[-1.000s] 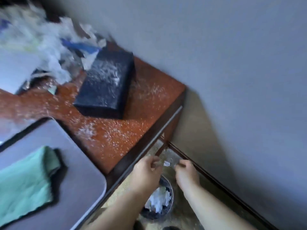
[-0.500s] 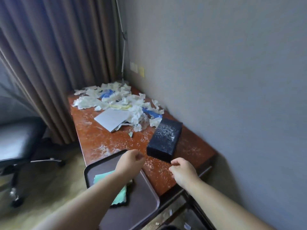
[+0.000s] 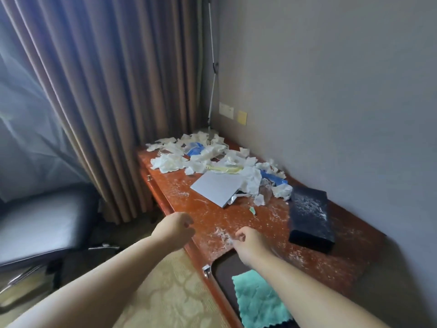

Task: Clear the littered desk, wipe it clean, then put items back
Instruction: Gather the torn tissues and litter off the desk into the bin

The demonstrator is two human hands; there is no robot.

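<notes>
A red-brown desk (image 3: 208, 216) runs along the wall, dusted with white crumbs. At its far end lies a pile of crumpled white tissues (image 3: 208, 157) mixed with blue wrappers (image 3: 274, 179) and a yellow strip (image 3: 224, 169). A flat grey board (image 3: 216, 188) lies against the pile. A black box (image 3: 309, 216) speckled with white powder sits on the right. At the near end, a green cloth (image 3: 257, 301) lies on a dark tray (image 3: 223, 266). My left hand (image 3: 175, 229) hovers at the desk's left edge, fingers curled, empty. My right hand (image 3: 248, 241) is curled over the crumbs, holding nothing I can see.
A black office chair (image 3: 42, 228) stands left of the desk on patterned carpet. Brown curtains (image 3: 106, 91) hang behind the far end. A thin pole (image 3: 212, 91) rises in the corner. A yellow sticky note (image 3: 242, 117) is on the grey wall.
A second ago both hands were low over a bin beside the desk, with a scrap between them. The view has since swung up to the desk, and both hands now hang over its near part.
</notes>
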